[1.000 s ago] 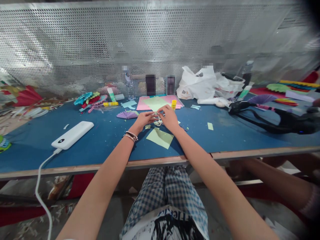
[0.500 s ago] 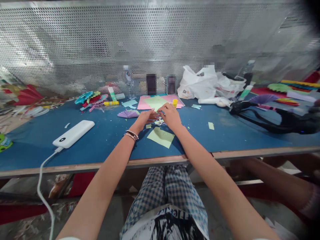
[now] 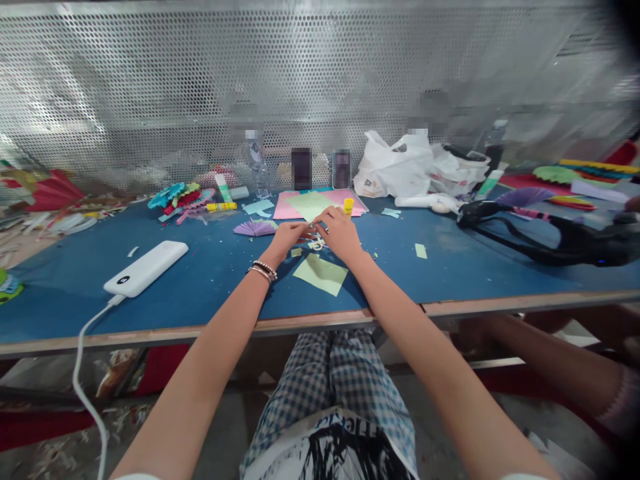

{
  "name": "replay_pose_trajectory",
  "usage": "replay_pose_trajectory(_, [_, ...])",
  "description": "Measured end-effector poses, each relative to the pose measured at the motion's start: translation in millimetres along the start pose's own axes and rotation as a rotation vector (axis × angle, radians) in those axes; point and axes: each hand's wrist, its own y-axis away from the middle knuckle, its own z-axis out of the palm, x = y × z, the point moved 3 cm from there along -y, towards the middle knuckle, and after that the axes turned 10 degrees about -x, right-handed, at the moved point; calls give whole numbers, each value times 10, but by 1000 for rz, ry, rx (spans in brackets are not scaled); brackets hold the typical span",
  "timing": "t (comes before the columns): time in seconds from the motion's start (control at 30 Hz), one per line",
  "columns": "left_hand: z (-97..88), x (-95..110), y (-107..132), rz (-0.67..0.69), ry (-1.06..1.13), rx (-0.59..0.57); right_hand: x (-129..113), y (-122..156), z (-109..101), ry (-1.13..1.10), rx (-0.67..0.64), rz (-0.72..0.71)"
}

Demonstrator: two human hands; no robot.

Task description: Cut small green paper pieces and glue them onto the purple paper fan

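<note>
My left hand [image 3: 289,239] and my right hand [image 3: 338,231] meet fingertip to fingertip above the blue table. Fingers of both are closed in a pinch around something small, which they mostly hide. Just below them lie white scissors handles [image 3: 318,245], partly covered by my right hand. Closer to me is a pale green paper sheet [image 3: 321,273], with a small green scrap [image 3: 297,253] beside it. A purple pleated paper fan [image 3: 255,227] rests left of my left hand. Behind the hands, another light green sheet [image 3: 311,204] lies on pink paper [image 3: 284,205], near a yellow cap [image 3: 349,205].
A white power bank [image 3: 147,268] with a cable lies left. Glue sticks [image 3: 222,207] and folded paper pieces [image 3: 175,195] sit behind it. Two phones [image 3: 301,169], a bottle [image 3: 258,167] and white plastic bags [image 3: 395,167] line the back. Black straps [image 3: 525,233] lie right; another person's arm [image 3: 560,367] is below.
My left fingers have drawn in from a more stretched pose and now meet the right fingertips. The view has shifted very slightly; the things on the table stay put.
</note>
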Motion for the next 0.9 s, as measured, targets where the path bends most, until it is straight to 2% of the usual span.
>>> replay_pose_trajectory(0.27, [13,-12,-37,52,-92,26,30,6,38,-47,6,54])
replay_pose_trajectory(0.9, [16,21,0,20,9,16,3,9,9,-78,42,67])
